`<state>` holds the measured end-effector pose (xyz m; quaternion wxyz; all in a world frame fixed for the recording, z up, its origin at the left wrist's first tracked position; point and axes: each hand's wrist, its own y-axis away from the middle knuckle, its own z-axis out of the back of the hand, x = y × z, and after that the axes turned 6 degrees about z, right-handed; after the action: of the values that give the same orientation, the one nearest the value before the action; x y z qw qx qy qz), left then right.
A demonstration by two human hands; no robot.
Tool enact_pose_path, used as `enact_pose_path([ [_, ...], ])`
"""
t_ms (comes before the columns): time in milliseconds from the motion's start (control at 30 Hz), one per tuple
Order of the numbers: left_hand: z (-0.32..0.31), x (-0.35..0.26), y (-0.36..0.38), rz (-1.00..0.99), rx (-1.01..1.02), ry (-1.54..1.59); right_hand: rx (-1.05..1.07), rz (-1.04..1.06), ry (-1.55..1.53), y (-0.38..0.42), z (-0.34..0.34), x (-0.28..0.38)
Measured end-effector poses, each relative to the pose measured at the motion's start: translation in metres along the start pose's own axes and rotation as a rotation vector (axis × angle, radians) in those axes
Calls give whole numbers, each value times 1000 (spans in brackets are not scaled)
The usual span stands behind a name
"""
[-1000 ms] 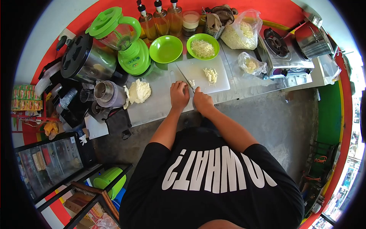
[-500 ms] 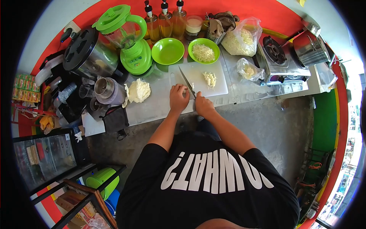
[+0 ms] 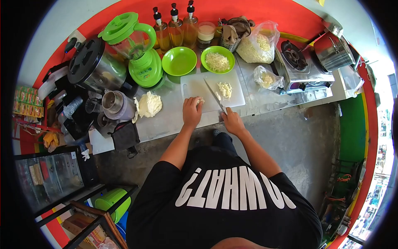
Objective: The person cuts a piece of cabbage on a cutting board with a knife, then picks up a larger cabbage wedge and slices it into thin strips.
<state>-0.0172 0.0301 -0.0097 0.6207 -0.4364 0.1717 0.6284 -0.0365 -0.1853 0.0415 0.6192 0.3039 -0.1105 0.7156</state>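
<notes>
My right hand (image 3: 233, 120) is closed round the handle of a kitchen knife (image 3: 214, 93). Its blade lies over the white cutting board (image 3: 192, 85), pointing away from me and to the left. At the board's near edge, my left hand (image 3: 192, 112) has its fingers curled on a small pale piece of cabbage (image 3: 201, 100), mostly hidden by them. A little heap of shredded cabbage (image 3: 225, 90) sits just right of the blade. Left of the board, a partly used cabbage (image 3: 149, 104) rests on the metal counter (image 3: 166, 120).
Behind the board are a green bowl (image 3: 179, 61), a green plate (image 3: 229, 54) of shreds and a green blender (image 3: 145, 66). Bags of shreds (image 3: 257, 47) and pale pieces (image 3: 267, 78) lie right, beside a gas stove (image 3: 304, 76). Pump bottles (image 3: 176, 31) line the wall.
The knife and my right hand have moved right, away from my left hand, beside the shredded heap. My left hand has shifted slightly, and the whole view has moved a little.
</notes>
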Motion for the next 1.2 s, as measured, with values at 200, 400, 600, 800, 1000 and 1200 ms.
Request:
enact_pose_path([
  [200, -1, 2, 1, -8, -105, 15, 90, 110, -92, 15, 4, -11],
  [400, 0, -4, 6, -32, -5, -3, 111, 116, -113, 19, 2, -11],
  [600, 1, -4, 6, -74, -34, -1, 54, 116, -142, 27, 10, -19],
  [800, -1, -4, 2, -60, -45, -49, 18, 79, -166, 39, 17, -40],
  [1000, -2, -2, 2, -40, -49, -47, -115, 63, -137, 34, 17, -30],
  [1200, -4, 3, 4, -90, -31, -78, 60, 141, -143, 27, 12, -7],
])
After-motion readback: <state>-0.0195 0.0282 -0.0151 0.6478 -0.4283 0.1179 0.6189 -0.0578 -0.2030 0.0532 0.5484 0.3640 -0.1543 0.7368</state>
